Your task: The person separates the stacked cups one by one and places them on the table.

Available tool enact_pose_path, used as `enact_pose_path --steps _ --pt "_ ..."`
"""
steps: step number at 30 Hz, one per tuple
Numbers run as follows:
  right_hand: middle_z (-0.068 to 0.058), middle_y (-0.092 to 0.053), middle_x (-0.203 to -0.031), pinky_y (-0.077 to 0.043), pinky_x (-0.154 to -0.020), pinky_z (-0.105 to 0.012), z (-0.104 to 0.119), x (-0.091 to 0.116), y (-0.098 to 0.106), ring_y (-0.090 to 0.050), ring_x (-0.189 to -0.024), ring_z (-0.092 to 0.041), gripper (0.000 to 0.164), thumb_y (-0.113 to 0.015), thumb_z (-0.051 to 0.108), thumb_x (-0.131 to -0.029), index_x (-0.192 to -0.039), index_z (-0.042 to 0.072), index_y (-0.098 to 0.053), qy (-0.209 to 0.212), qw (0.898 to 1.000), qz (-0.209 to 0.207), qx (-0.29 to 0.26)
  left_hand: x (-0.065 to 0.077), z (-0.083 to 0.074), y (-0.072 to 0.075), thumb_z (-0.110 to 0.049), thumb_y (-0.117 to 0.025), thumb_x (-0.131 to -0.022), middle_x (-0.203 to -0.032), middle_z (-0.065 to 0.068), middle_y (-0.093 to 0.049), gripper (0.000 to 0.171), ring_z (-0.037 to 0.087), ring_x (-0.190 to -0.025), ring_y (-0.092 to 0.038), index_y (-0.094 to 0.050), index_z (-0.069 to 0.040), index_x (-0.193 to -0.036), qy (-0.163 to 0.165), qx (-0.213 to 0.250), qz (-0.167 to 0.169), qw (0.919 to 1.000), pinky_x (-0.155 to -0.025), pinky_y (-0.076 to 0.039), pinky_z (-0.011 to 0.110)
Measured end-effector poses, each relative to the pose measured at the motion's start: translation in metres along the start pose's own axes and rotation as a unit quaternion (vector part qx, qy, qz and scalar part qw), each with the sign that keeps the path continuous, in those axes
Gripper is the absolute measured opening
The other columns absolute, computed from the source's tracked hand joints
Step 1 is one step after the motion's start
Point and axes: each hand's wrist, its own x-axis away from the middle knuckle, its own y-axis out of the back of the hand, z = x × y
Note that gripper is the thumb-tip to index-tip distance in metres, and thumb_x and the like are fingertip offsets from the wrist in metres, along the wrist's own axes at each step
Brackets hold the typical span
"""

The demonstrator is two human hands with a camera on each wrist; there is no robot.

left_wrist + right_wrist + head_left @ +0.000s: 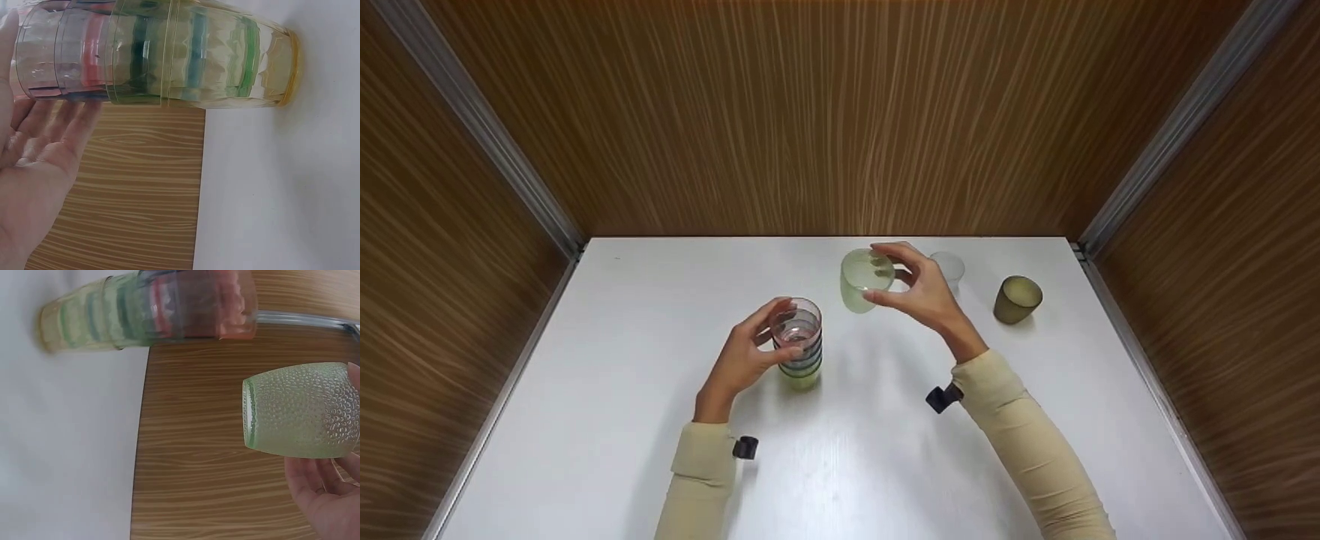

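My left hand [739,360] grips the upper part of a stack of nested clear cups [802,367], thumb on the near side and fingers round the far side. Pink, blue, green and yellow tints show through the stack in the left wrist view, and its yellow bottom cup [275,67] stands on the white surface. Up and to the right, my right hand [922,292] holds a pale green cup [855,289] near its rim between thumb and fingers. Bumpy texture covers this cup's wall [304,410] in the right wrist view, where it is raised off the table.
Behind my right hand stands a clear whitish cup [949,268], partly hidden. Farther right is a dark olive cup [1018,300]. Wood-grain panels [840,120] enclose the white table [607,360] at the back and both sides.
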Motion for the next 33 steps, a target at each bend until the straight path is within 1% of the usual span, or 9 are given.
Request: enact_pose_path --steps 2,5,10,14,19,24,27,33 --pt "-0.016 -0.062 -0.136 -0.055 -0.102 -0.035 -0.006 0.000 0.002 -0.058 -0.127 -0.029 0.071 -0.091 0.006 -0.075 -0.139 0.000 -0.061 -0.008 1.000 -0.011 0.005 0.001 0.000 0.000 -0.026 -0.089 -0.081 -0.151 0.003 -0.059 0.084 0.025 -0.142 -0.054 -0.049 -0.015 -0.153 0.000 0.000 -0.001 1.0000 -0.119 -0.046 0.041" --pt "-0.017 -0.062 -0.136 -0.054 -0.106 -0.043 -0.015 0.000 0.004 -0.058 -0.127 -0.030 0.070 -0.091 0.006 -0.076 -0.139 0.001 -0.061 -0.019 1.000 -0.023 0.009 0.002 0.000 0.000 -0.024 -0.089 -0.081 -0.150 0.003 -0.060 0.083 0.024 -0.141 -0.055 -0.049 -0.015 -0.153 0.000 0.000 -0.004 1.0000 -0.119 -0.047 0.041" --pt "-0.020 -0.060 -0.137 -0.052 -0.109 -0.051 -0.036 -0.001 0.006 -0.058 -0.127 -0.034 0.070 -0.089 0.004 -0.076 -0.140 -0.001 -0.060 -0.037 0.998 -0.044 -0.003 0.002 -0.001 -0.002 -0.022 -0.089 -0.081 -0.150 0.004 -0.060 0.083 0.025 -0.140 -0.056 -0.049 -0.014 -0.153 -0.002 0.009 -0.005 0.9999 -0.119 -0.047 0.043" --pt "-0.023 -0.059 -0.138 -0.052 -0.108 -0.052 -0.054 -0.002 0.007 -0.057 -0.127 -0.036 0.070 -0.087 0.000 -0.076 -0.140 -0.003 -0.058 -0.054 0.996 -0.068 -0.010 0.002 -0.002 -0.002 -0.021 -0.090 -0.080 -0.150 0.005 -0.059 0.084 0.026 -0.141 -0.055 -0.049 -0.014 -0.153 -0.001 0.017 -0.003 0.9999 -0.120 -0.045 0.045" --pt "-0.022 -0.058 -0.138 -0.051 -0.111 -0.052 -0.074 -0.005 0.010 -0.056 -0.128 -0.036 0.070 -0.089 0.003 -0.077 -0.140 -0.002 -0.058 -0.066 0.994 -0.087 -0.013 0.003 -0.002 -0.003 -0.022 -0.090 -0.080 -0.150 0.005 -0.060 0.084 0.026 -0.141 -0.055 -0.050 -0.014 -0.153 -0.006 0.016 -0.004 0.9998 -0.120 -0.046 0.044" --pt "-0.023 -0.056 -0.141 -0.050 -0.113 -0.054 -0.091 -0.008 0.011 -0.054 -0.131 -0.038 0.072 -0.089 0.005 -0.078 -0.142 -0.004 -0.055 -0.070 0.994 -0.089 -0.006 0.003 -0.001 -0.005 -0.023 -0.090 -0.080 -0.149 0.003 -0.060 0.083 0.025 -0.140 -0.056 -0.050 -0.014 -0.152 -0.010 0.019 -0.006 0.9998 -0.118 -0.048 0.042" --pt "-0.022 -0.056 -0.140 -0.051 -0.112 -0.053 -0.101 -0.011 0.010 -0.054 -0.130 -0.038 0.073 -0.090 0.008 -0.078 -0.142 -0.004 -0.056 -0.074 0.993 -0.089 0.005 0.004 -0.002 -0.005 -0.022 -0.090 -0.079 -0.149 0.002 -0.060 0.082 0.024 -0.140 -0.056 -0.051 -0.016 -0.152 -0.009 0.020 -0.006 0.9997 -0.118 -0.048 0.042" --pt "-0.019 -0.057 -0.140 -0.051 -0.114 -0.049 -0.116 -0.016 0.005 -0.055 -0.130 -0.035 0.074 -0.090 0.018 -0.080 -0.143 -0.001 -0.055 -0.112 0.989 -0.096 0.029 0.004 -0.004 -0.006 -0.023 -0.091 -0.079 -0.149 0.000 -0.060 0.082 0.023 -0.140 -0.056 -0.052 -0.019 -0.151 -0.002 0.020 -0.007 0.9998 -0.119 -0.047 0.043"
